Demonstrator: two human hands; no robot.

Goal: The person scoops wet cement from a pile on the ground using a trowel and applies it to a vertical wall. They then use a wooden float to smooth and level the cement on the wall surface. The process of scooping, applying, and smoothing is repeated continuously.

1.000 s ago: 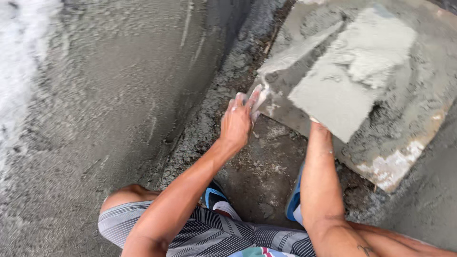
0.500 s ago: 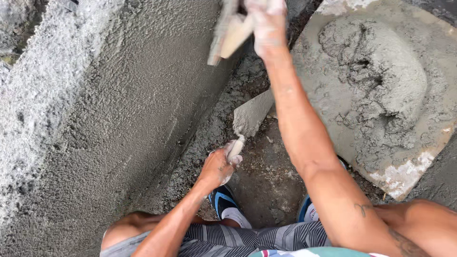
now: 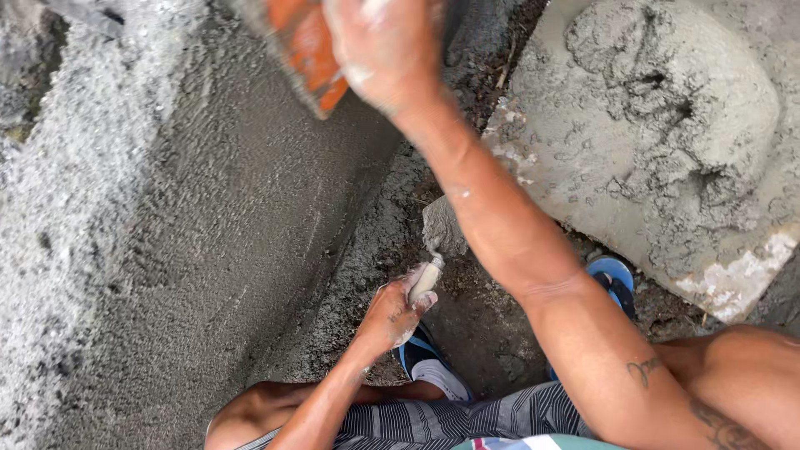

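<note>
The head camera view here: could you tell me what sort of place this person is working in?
Most likely a building site where a wall is being plastered. A freshly rendered grey wall stands at the left, a heap of wet mortar lies on a board, and the left hand grips a trowel.

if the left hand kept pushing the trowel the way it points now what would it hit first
Probably the mortar heap on the board. The left hand holds the trowel with its blade aimed up and right over the dirt, toward that board's near edge. Depth is unclear, so it might dig into the ground first.
</note>
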